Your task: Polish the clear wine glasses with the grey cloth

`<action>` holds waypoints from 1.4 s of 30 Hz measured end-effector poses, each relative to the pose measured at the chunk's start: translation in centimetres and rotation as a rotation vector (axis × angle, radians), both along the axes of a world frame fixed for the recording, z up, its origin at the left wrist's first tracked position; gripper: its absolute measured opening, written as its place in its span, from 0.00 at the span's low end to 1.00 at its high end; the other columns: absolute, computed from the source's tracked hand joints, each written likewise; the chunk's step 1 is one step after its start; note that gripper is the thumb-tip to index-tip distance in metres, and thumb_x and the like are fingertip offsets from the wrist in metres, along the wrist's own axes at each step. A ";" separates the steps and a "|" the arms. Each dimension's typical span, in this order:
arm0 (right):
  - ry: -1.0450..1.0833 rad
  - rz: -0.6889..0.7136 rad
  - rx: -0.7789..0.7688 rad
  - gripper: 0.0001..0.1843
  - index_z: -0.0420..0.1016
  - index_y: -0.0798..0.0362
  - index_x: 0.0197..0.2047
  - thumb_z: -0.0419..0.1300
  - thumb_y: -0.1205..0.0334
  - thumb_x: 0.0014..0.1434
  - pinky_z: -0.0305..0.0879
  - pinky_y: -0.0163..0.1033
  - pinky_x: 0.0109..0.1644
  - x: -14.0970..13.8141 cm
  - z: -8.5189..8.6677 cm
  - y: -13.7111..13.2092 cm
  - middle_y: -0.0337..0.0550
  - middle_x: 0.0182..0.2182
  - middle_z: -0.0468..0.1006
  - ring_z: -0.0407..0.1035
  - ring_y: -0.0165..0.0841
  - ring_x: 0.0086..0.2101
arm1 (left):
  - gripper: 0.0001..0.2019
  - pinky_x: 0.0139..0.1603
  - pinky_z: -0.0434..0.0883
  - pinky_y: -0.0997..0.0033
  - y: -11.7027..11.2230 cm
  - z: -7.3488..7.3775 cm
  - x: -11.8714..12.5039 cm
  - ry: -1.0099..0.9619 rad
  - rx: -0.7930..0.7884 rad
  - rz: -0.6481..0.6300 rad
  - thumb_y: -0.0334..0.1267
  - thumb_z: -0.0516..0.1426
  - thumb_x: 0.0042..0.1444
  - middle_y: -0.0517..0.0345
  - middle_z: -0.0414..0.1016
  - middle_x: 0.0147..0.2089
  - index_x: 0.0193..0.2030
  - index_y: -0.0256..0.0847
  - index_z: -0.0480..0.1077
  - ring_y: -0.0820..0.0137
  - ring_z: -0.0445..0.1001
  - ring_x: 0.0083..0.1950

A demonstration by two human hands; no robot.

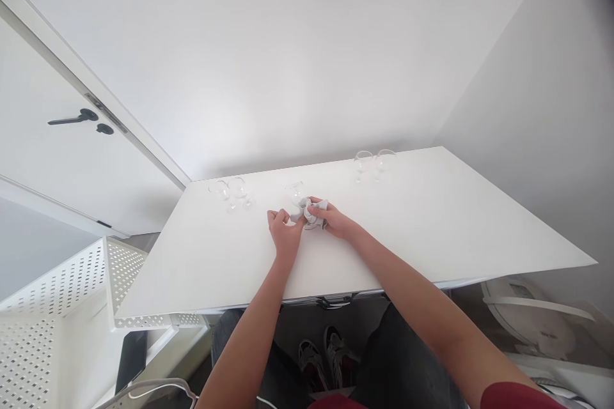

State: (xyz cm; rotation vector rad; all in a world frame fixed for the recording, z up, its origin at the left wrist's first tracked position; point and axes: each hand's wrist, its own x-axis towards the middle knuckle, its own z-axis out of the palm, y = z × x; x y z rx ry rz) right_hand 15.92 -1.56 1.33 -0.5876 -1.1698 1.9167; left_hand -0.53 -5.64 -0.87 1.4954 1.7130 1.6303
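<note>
A stemmed clear glass [295,190] is at the middle of the white table, its bowl pointing away from me. A crumpled pale grey cloth [314,211] is wrapped about its stem, hiding most of it. My right hand [336,220] is closed on the cloth from the right, thumb on top. From the left, my left hand [284,233] has its fingers curled and its thumb pressed in at the cloth's left end, near the glass's foot. Whether the left hand also grips the stem is hidden.
Two stemmed glasses [237,190] stand at the table's left, and another two [384,161] near its back right edge. The white table [407,223] meets a wall behind. A white perforated rack [71,275] is at the lower left, a pale round appliance [527,319] at the lower right.
</note>
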 end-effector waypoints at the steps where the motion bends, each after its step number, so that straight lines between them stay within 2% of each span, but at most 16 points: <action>1: 0.005 0.001 -0.009 0.19 0.79 0.51 0.47 0.71 0.49 0.59 0.72 0.38 0.41 0.1 -0.1 0.0 0.45 0.39 0.82 0.76 0.35 0.38 | 0.21 0.37 0.61 0.67 0.0 0.2 0.0 -0.020 -0.018 0.007 0.41 0.73 0.45 0.60 0.54 0.37 0.27 0.42 0.62 0.70 0.57 0.36; 4: 0.038 0.024 -0.030 0.17 0.79 0.53 0.44 0.71 0.50 0.59 0.72 0.39 0.40 0.2 -0.3 -0.1 0.48 0.39 0.83 0.76 0.36 0.37 | 0.23 0.43 0.66 0.67 0.0 0.7 0.0 -0.133 -0.010 -0.136 0.42 0.73 0.44 0.57 0.63 0.44 0.40 0.44 0.66 0.68 0.66 0.44; 8: 0.086 0.110 -0.135 0.18 0.79 0.54 0.43 0.71 0.50 0.58 0.73 0.40 0.37 0.3 -0.6 -0.1 0.49 0.38 0.83 0.76 0.37 0.34 | 0.34 0.53 0.72 0.59 -0.1 1.7 -0.1 -0.526 -0.046 -0.625 0.48 0.71 0.49 0.45 0.71 0.61 0.61 0.46 0.66 0.57 0.73 0.59; 11: 0.035 0.178 -0.165 0.19 0.79 0.55 0.41 0.70 0.47 0.58 0.72 0.42 0.36 0.1 -0.9 0.0 0.48 0.34 0.81 0.74 0.37 0.32 | 0.32 0.56 0.73 0.51 0.1 1.9 -0.4 -0.777 -0.126 -0.783 0.56 0.65 0.57 0.38 0.70 0.67 0.64 0.44 0.68 0.50 0.72 0.65; 13: -0.061 0.130 -0.066 0.19 0.79 0.54 0.42 0.70 0.46 0.58 0.70 0.41 0.36 -0.3 -1.0 -0.1 0.47 0.34 0.80 0.73 0.37 0.33 | 0.30 0.58 0.73 0.50 0.4 1.6 -0.7 -0.832 -0.130 -0.741 0.58 0.63 0.60 0.37 0.71 0.67 0.63 0.42 0.70 0.50 0.73 0.65; 16: -0.241 -0.143 0.246 0.18 0.79 0.51 0.46 0.71 0.49 0.57 0.65 0.37 0.37 -1.3 -0.8 -0.4 0.42 0.33 0.78 0.69 0.34 0.33 | 0.30 0.63 0.72 0.51 0.8 1.0 -1.0 -0.814 -0.044 -0.551 0.54 0.68 0.56 0.40 0.75 0.64 0.60 0.43 0.71 0.54 0.74 0.65; 18: -0.322 -0.261 0.392 0.18 0.78 0.48 0.47 0.71 0.50 0.57 0.63 0.36 0.37 -1.7 -0.5 -0.6 0.39 0.32 0.77 0.66 0.33 0.32 | 0.31 0.66 0.70 0.51 0.9 0.8 -1.2 -0.796 0.009 -0.461 0.52 0.71 0.53 0.41 0.75 0.64 0.60 0.43 0.71 0.54 0.73 0.67; 20: -0.300 -0.216 0.355 0.17 0.77 0.49 0.44 0.69 0.46 0.58 0.63 0.37 0.36 -1.7 0.0 -0.6 0.39 0.31 0.76 0.65 0.33 0.31 | 0.30 0.67 0.69 0.49 0.7 0.9 -1.4 -0.810 0.019 -0.486 0.53 0.70 0.54 0.39 0.75 0.64 0.59 0.42 0.72 0.52 0.73 0.67; 23: -0.172 0.063 0.124 0.23 0.74 0.52 0.37 0.64 0.38 0.60 0.65 0.41 0.34 -1.0 0.3 -0.4 0.43 0.29 0.75 0.66 0.34 0.29 | 0.30 0.68 0.69 0.45 0.5 1.2 -1.3 -0.835 -0.002 -0.626 0.57 0.68 0.55 0.38 0.76 0.63 0.57 0.40 0.75 0.49 0.73 0.67; 25: -0.168 0.135 0.090 0.25 0.73 0.53 0.38 0.62 0.36 0.61 0.66 0.42 0.35 -0.6 0.3 -0.3 0.44 0.30 0.75 0.67 0.35 0.29 | 0.31 0.68 0.68 0.44 0.5 1.3 -1.2 -0.833 -0.011 -0.644 0.57 0.69 0.53 0.39 0.76 0.63 0.57 0.40 0.75 0.47 0.73 0.67; 29: -0.449 -0.166 0.431 0.22 0.75 0.52 0.46 0.65 0.41 0.60 0.64 0.40 0.40 -0.8 -0.4 -0.2 0.42 0.34 0.76 0.68 0.34 0.34 | 0.30 0.69 0.68 0.45 0.8 0.6 -1.1 -0.810 -0.027 -0.493 0.49 0.72 0.52 0.40 0.75 0.65 0.60 0.42 0.73 0.49 0.74 0.66; 31: -0.566 -0.239 0.532 0.21 0.75 0.50 0.48 0.64 0.43 0.61 0.64 0.40 0.41 -1.0 -0.6 -0.1 0.41 0.34 0.77 0.67 0.34 0.34 | 0.31 0.68 0.69 0.46 0.9 0.3 -1.3 -0.803 -0.041 -0.452 0.46 0.73 0.51 0.41 0.73 0.66 0.60 0.44 0.73 0.50 0.74 0.66; 33: -0.523 -0.215 0.455 0.21 0.75 0.51 0.46 0.62 0.41 0.61 0.65 0.40 0.40 -1.0 -0.6 0.1 0.41 0.32 0.76 0.68 0.34 0.33 | 0.30 0.67 0.70 0.47 0.9 0.4 -1.4 -0.817 -0.052 -0.475 0.47 0.72 0.52 0.41 0.73 0.67 0.60 0.44 0.73 0.49 0.75 0.66; 37: -0.263 0.034 0.122 0.27 0.74 0.53 0.42 0.64 0.35 0.58 0.69 0.42 0.37 -0.1 -0.3 0.5 0.47 0.34 0.78 0.72 0.37 0.33 | 0.29 0.64 0.73 0.46 0.5 1.0 -1.5 -0.792 -0.051 -0.625 0.50 0.70 0.54 0.38 0.74 0.65 0.59 0.42 0.73 0.46 0.75 0.65; 39: -0.261 0.042 0.142 0.27 0.74 0.53 0.44 0.66 0.36 0.57 0.68 0.40 0.37 0.2 -0.3 0.5 0.46 0.34 0.78 0.71 0.35 0.32 | 0.28 0.63 0.73 0.46 0.5 1.0 -1.6 -0.778 -0.051 -0.620 0.49 0.70 0.55 0.38 0.73 0.66 0.60 0.42 0.72 0.46 0.75 0.66; 42: -0.395 -0.168 0.331 0.24 0.73 0.50 0.44 0.69 0.40 0.55 0.63 0.37 0.36 -0.1 -0.5 0.4 0.38 0.31 0.76 0.66 0.31 0.31 | 0.29 0.64 0.73 0.45 0.6 0.6 -1.6 -0.782 -0.066 -0.510 0.47 0.71 0.54 0.39 0.72 0.67 0.60 0.43 0.72 0.48 0.75 0.65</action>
